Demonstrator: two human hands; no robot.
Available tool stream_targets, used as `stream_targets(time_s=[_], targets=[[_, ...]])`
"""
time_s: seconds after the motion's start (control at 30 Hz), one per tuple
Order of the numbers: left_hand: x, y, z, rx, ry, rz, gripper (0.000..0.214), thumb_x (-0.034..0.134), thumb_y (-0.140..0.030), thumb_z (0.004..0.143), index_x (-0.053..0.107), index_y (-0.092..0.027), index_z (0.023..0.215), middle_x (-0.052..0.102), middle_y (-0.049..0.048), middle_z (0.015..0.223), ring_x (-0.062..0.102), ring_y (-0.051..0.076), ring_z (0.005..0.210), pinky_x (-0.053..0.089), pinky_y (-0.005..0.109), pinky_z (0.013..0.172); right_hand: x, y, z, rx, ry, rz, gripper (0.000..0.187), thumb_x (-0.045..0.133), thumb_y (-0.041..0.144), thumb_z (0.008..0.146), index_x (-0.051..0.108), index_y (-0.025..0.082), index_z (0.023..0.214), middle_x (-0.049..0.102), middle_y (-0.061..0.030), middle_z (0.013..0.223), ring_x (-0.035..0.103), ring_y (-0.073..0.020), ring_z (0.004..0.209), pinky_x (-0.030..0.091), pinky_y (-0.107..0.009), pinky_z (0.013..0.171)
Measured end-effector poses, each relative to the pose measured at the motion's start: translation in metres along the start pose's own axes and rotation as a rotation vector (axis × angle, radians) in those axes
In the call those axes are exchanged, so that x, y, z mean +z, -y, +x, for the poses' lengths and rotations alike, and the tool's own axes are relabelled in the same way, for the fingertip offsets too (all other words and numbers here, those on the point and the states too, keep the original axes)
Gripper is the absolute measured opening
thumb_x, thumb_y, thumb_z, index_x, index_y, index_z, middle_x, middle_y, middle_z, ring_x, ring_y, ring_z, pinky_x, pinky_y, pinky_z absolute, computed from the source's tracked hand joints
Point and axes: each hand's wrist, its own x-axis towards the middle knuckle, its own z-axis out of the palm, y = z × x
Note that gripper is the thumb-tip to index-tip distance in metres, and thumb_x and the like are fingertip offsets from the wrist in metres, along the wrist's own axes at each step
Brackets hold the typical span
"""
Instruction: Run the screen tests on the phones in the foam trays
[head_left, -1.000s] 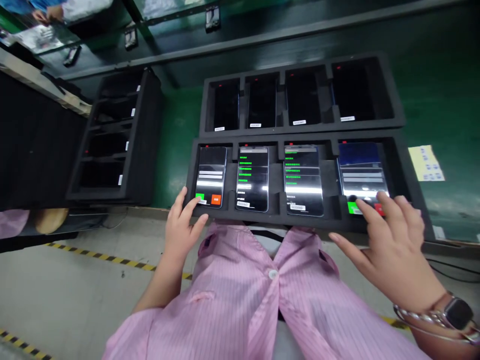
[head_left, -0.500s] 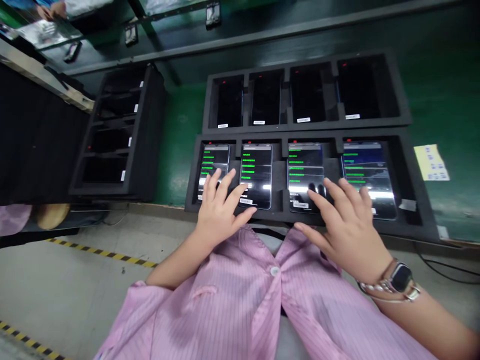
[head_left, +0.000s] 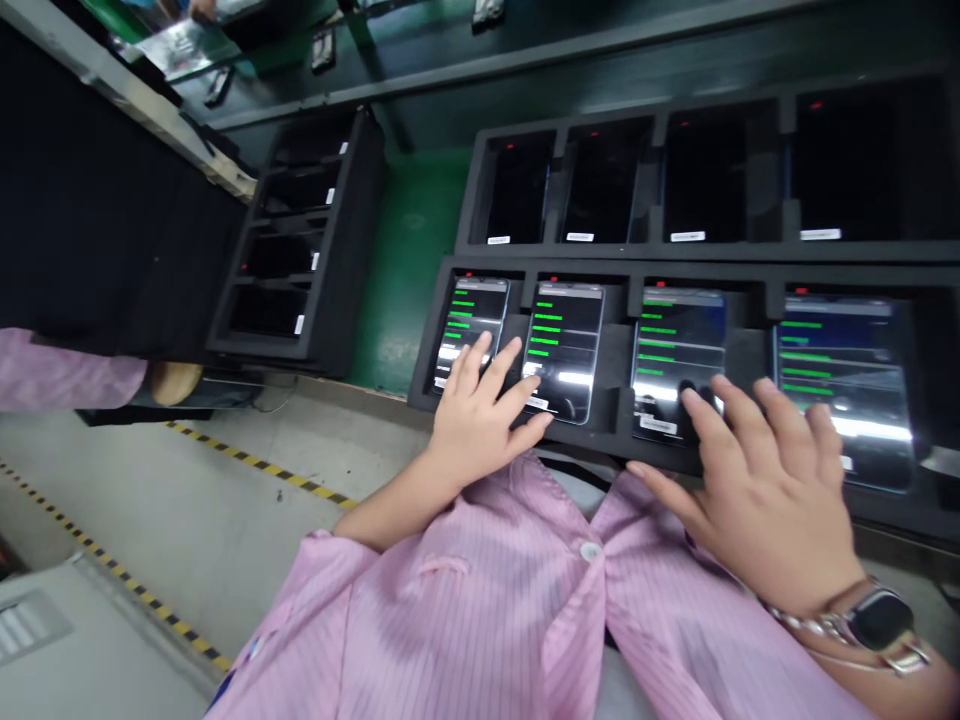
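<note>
Several lit phones lie face up in the slots of a black foam tray (head_left: 617, 385) in front of me, with green text lines on their screens. My left hand (head_left: 480, 420) is spread over the lower part of the leftmost phone (head_left: 474, 305) and the left edge of the second phone (head_left: 568, 340). Fingers apart, my right hand (head_left: 772, 490) reaches over the third phone (head_left: 679, 345) and the rightmost phone (head_left: 847, 380). Neither hand grasps anything; whether the fingertips touch the glass I cannot tell.
Behind, a second foam tray (head_left: 562, 190) holds several dark-screened phones. Another tray stack (head_left: 330, 300) with dark phones stands to the left on the green table (head_left: 409, 220). A person's pink sleeve (head_left: 71, 368) shows at far left, and yellow-black tape (head_left: 262, 467) marks the floor.
The view has shifted, so the trays and hands appear further right. Both hands stay spread over the same phones, with little movement of their own.
</note>
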Motion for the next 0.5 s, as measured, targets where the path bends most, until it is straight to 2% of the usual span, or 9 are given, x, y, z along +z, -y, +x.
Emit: stream_targets(time_s=[0.07,0.17,0.23,0.37,0.43,0.5], targets=[[-0.008,0.007,-0.004,-0.035,-0.019,-0.076,0.043,0.064,-0.053,0.102,0.062,-0.024,0.133,0.052,0.017,0.159,0.037,0.04,0.157,0.038,0.06,0.125,0.001,0.0,0.0,-0.005,-0.011,0.008,0.097,0.063,0.063,0.098,0.014,0.029,0.175,0.039,-0.016,0.169,0.038,-0.0556,0.151,0.028,-0.08,0.125],[-0.023,0.027,-0.016,-0.144,-0.157,-0.202,0.061,0.065,-0.057,0.101,0.042,-0.026,0.148,0.043,0.02,0.164,0.039,0.036,0.157,0.039,0.061,0.125,0.001,-0.001,-0.001,-0.003,-0.009,0.035,0.101,0.062,0.064,0.098,0.005,0.031,0.175,0.032,-0.0117,0.173,0.036,-0.0548,0.152,0.027,-0.081,0.126],[-0.031,0.043,-0.027,-0.222,-0.2,-0.196,0.068,0.066,-0.059,0.099,0.035,-0.028,0.151,0.044,0.0204,0.163,0.041,0.036,0.155,0.038,0.062,0.125,0.002,0.0,0.0,-0.01,0.0,0.028,0.102,0.062,0.064,0.098,0.003,0.031,0.174,0.026,-0.0092,0.174,0.032,-0.0539,0.154,0.026,-0.08,0.126],[-0.031,0.062,-0.041,-0.336,-0.02,-0.125,0.062,0.062,-0.064,0.101,0.047,-0.024,0.145,0.054,0.0207,0.154,0.051,0.036,0.148,0.044,0.059,0.12,0.002,0.0,0.002,-0.055,0.001,-0.009,0.094,0.057,0.066,0.101,0.01,0.031,0.174,0.022,-0.0103,0.176,0.029,-0.0548,0.156,0.025,-0.082,0.124],[-0.026,0.063,-0.045,-0.376,0.037,-0.131,0.056,0.057,-0.064,0.103,0.052,-0.023,0.141,0.051,0.0213,0.157,0.054,0.035,0.145,0.051,0.055,0.115,-0.001,-0.002,0.0,-0.062,-0.05,0.001,0.092,0.055,0.069,0.101,0.017,0.029,0.174,0.029,-0.014,0.174,0.033,-0.0547,0.155,0.029,-0.081,0.123],[-0.023,0.062,-0.046,-0.401,0.04,-0.133,0.053,0.054,-0.062,0.105,0.055,-0.023,0.14,0.049,0.0211,0.161,0.055,0.035,0.146,0.055,0.051,0.11,-0.009,-0.007,-0.006,0.011,-0.096,-0.003,0.09,0.052,0.073,0.1,0.023,0.028,0.173,0.036,-0.0153,0.172,0.035,-0.052,0.155,0.032,-0.076,0.124]])
